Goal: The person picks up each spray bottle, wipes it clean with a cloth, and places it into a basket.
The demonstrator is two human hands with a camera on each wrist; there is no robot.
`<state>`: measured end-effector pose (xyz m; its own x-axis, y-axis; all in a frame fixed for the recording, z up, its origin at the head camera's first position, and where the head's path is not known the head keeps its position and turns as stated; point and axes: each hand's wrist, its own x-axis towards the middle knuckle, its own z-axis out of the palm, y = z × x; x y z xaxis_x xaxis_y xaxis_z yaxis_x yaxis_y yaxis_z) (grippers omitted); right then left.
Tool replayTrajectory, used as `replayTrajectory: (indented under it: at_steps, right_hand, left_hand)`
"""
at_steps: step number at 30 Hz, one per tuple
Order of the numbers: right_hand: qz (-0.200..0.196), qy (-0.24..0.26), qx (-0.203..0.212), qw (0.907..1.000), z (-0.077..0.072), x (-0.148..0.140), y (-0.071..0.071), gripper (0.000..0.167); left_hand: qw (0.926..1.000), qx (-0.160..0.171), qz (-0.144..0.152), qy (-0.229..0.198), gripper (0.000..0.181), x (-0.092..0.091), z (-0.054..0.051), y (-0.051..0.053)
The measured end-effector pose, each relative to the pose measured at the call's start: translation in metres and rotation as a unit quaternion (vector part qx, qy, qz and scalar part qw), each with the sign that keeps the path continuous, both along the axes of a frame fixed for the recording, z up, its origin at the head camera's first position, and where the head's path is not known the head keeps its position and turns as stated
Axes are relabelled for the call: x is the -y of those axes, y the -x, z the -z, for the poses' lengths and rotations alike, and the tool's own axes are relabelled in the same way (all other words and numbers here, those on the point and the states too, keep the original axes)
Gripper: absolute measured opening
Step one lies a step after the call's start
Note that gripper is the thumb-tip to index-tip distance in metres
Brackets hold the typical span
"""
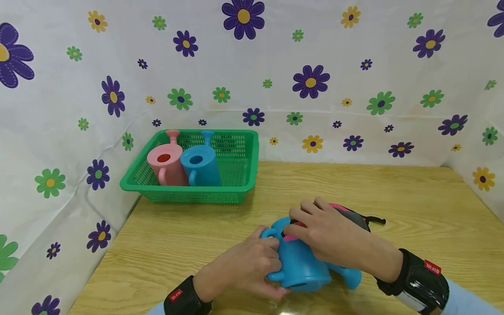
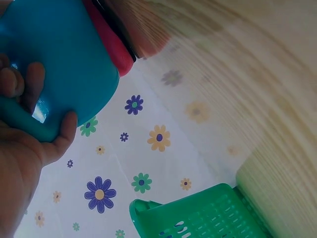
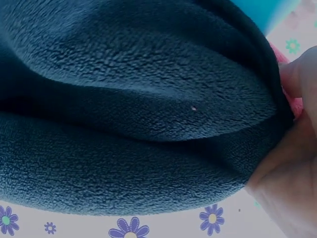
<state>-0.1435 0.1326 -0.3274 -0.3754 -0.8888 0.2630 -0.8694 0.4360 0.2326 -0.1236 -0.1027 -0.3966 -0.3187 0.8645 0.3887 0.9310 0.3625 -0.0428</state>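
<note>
A blue watering can [image 1: 303, 264] lies tilted on its side, its spout pointing right. My left hand [image 1: 252, 263] grips its handle, fingers curled round it in the left wrist view too. With my right hand [image 1: 328, 232] I pinch a dark grey and pink cloth [image 1: 351, 215] against the upper side of the can. Thick, fuzzy grey folds of the cloth [image 3: 148, 99] fill the right wrist view, edged in black, with pink at the pinched end. A black loop trails from it on the right. My right hand and forearm hide part of the cloth and can.
A green plastic basket [image 1: 193, 189] stands at the back left of the wooden table [image 1: 189, 232]. Inside it, side by side, are a pink watering can [image 1: 169, 162] and another blue watering can [image 1: 206, 168]. A white flower-patterned sheet [image 1: 220, 57] hangs behind and at the sides.
</note>
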Motion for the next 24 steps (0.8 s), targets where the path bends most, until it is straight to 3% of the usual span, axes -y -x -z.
replayTrajectory:
  at_steps: [8, 16, 21, 24]
  right_hand:
    - [-0.039, 0.01, -0.013, 0.9991, -0.001, -0.004, -0.017, 0.027]
    - [-0.072, 0.035, -0.013, 0.9967, 0.002, -0.007, -0.033, 0.038]
    - [-0.081, 0.049, -0.018, 0.9954, 0.004, -0.008, -0.037, 0.022]
    - [-0.081, 0.047, 0.0, 0.9956, 0.003, -0.008, -0.038, 0.013]
  left_hand:
    - [0.9999, 0.001, 0.004, -0.016, 0.052, 0.003, 0.003, 0.003]
    - [0.9995, 0.004, -0.017, -0.028, 0.051, 0.009, 0.002, 0.008]
    - [0.9991, 0.022, -0.029, -0.022, 0.05, 0.011, 0.002, 0.01]
    - [0.9989, 0.022, -0.034, -0.022, 0.05, 0.013, 0.003, 0.01]
